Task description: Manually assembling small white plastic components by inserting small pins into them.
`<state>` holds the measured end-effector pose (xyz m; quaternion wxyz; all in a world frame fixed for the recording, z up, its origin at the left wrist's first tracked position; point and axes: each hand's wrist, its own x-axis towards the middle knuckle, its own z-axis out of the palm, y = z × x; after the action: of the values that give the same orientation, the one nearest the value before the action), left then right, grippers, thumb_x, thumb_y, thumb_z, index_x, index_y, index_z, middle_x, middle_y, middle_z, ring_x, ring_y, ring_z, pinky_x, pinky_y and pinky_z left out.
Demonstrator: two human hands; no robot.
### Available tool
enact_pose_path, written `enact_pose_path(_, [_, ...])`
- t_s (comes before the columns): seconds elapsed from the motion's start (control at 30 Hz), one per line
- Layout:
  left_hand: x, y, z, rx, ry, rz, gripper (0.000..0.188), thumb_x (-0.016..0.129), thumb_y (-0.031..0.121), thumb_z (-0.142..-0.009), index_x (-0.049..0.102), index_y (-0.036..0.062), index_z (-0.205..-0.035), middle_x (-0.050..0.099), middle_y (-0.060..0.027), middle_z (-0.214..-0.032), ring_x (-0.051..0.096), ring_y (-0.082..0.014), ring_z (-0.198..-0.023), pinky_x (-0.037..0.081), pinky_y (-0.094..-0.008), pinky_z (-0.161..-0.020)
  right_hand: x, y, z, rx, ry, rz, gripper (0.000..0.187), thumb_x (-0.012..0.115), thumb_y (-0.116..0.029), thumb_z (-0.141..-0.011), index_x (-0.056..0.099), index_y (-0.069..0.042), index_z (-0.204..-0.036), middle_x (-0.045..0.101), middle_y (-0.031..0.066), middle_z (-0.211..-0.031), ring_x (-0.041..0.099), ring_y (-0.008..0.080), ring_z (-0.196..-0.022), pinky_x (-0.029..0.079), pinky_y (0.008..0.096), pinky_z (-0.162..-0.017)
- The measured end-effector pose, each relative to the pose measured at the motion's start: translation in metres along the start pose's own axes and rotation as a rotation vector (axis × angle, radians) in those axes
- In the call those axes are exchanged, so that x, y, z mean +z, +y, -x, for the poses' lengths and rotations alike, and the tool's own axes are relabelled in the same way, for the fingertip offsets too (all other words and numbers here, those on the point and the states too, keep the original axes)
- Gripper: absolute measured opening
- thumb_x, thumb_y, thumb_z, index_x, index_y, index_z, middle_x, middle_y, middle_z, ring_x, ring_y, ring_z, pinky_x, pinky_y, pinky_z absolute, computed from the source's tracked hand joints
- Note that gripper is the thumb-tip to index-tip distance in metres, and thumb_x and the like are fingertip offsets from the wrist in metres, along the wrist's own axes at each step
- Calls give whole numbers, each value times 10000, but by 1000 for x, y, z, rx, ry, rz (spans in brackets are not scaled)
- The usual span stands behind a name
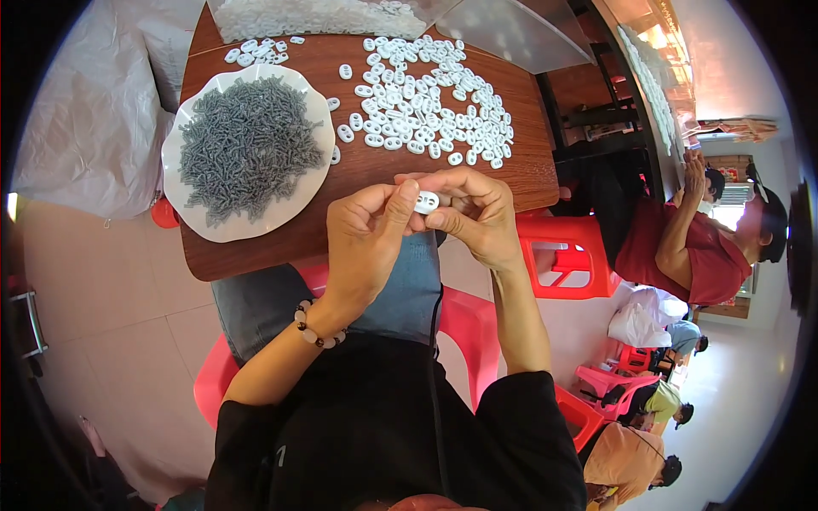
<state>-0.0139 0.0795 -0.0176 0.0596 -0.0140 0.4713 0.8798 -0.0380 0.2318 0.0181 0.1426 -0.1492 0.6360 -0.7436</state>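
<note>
Over the near edge of the table, my left hand (375, 223) and my right hand (474, 210) meet around one small white oval plastic piece (426, 202) with two dark holes. The left thumb and fingers pinch its left side. My right thumb and forefinger press at its right end. Whether a second small part is between the fingers is hidden. Many like white oval pieces (409, 105) lie spread over the far right of the table. To the left, a white scalloped plate (319, 109) carries a heap of small grey springs or screw-like parts (247, 145).
The brown wooden table (234, 258) has a clear plastic bin (315, 19) at its back. A red stool (562, 255) stands to the right. Beyond it sits a person in a dark red shirt (703, 255), with other people farther back. White sacks (85, 111) are at the left.
</note>
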Motion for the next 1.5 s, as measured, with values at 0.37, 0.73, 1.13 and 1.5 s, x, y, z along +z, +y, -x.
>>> enact_pose_path(0.37, [3, 0, 1, 90, 44, -186, 252, 581, 196, -956, 676, -36, -932, 664, -39, -738, 608, -60, -663, 495, -186, -618, -4, 1, 3, 45, 40, 83, 270, 673, -80, -860, 612, 57, -1085, 627, 236, -1149, 658, 188, -945, 541, 309, -830])
enact_pose_path(0.73, [2, -4, -2, 27, 49, -66, 292, 577, 245, -961, 691, -7, -866, 638, -5, -692, 526, -24, -615, 407, -170, -559, -3, 1, 3, 76, 66, 148, 277, 680, -101, -857, 634, 28, -1098, 677, 145, -1086, 655, 133, -898, 525, 276, -804])
enact_pose_path(1.13, [6, -10, -4, 84, -10, 151, 196, 618, 93, -920, 653, -66, -1028, 676, -81, -870, 612, -52, -755, 506, -198, -654, -2, -1, 0, 25, 58, 144, 195, 634, -64, -886, 628, 27, -1058, 631, 200, -1165, 650, 174, -953, 532, 306, -835])
enact_pose_path(1.5, [5, -21, -3, 424, 104, -282, 183, 710, -13, -780, 657, -13, -956, 653, -91, -879, 630, -142, -766, 519, -243, -693, 1, -9, 5, 0, 27, 128, 228, 465, 64, -932, 599, 55, -1116, 583, 199, -1247, 613, 184, -1054, 507, 299, -890])
